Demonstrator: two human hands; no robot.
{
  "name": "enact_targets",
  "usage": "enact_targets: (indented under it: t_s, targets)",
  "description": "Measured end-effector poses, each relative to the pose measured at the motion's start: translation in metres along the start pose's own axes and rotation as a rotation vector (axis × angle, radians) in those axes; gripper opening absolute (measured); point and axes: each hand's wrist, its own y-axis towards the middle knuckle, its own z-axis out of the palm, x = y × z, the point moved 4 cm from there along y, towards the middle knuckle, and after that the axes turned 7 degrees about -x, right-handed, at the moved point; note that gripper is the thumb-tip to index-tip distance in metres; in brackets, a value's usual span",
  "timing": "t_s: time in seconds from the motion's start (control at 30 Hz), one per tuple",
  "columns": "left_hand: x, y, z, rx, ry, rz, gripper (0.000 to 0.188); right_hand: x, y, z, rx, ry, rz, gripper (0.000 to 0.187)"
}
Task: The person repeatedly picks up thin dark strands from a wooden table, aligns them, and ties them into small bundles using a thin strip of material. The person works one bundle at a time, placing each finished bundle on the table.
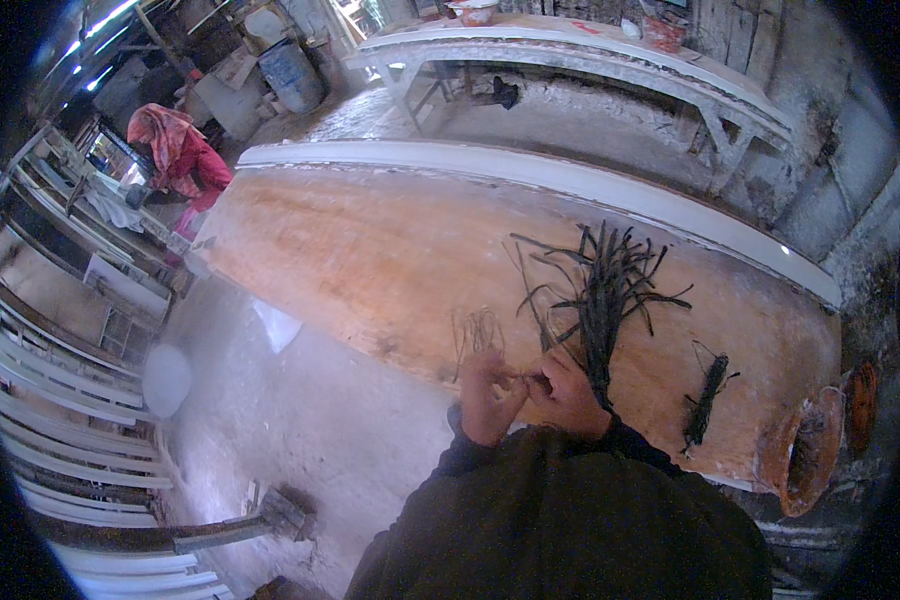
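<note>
My left hand (490, 402) and my right hand (568, 390) meet at the near edge of a long wooden table (340, 260). Their fingertips are pinched close together, and whatever is between them is too small to make out. Just beyond my left hand lies a loose tangle of thin, pale strands (478, 330). A large sheaf of dark, flat strips (600, 310) spreads over the tabletop beside my right hand, its lower end partly behind that hand. Farther right is a small, tied-looking dark bundle (708, 400), touched by neither hand.
An orange-brown clay-coloured pot (810, 450) lies at the table's right end. A white raised board (530, 185) borders its far side. Beyond stands a long white bench (570, 45) with bowls. At far left a person (180, 155) bends over; slatted white racks (80, 400) stand left.
</note>
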Motion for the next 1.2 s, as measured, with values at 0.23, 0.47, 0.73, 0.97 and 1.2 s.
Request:
enact_targets:
  t_s: [0.23, 0.47, 0.73, 0.97, 1.2]
  targets:
    - [0.003, 0.008, 0.007, 0.049, -0.289, -0.377, 0.039, -0.026, -0.019, 0.024, 0.124, 1.012, 0.752, 0.006]
    - [0.02, -0.003, 0.013, 0.173, -0.679, -0.698, 0.014, -0.02, -0.021, 0.022, 0.2, 1.586, 1.012, 0.014]
    - [0.016, -0.003, 0.012, 0.127, -0.612, -0.53, 0.013, -0.015, -0.012, 0.013, 0.182, 1.505, 0.88, 0.009]
    - [0.013, -0.003, 0.008, 0.175, -0.631, -0.675, 0.015, -0.044, -0.024, 0.025, 0.162, 0.956, 0.769, 0.008]
    - [0.01, -0.001, 0.007, 0.227, -0.655, -0.786, 0.009, -0.016, -0.01, 0.009, 0.068, 1.004, 0.823, 0.008]
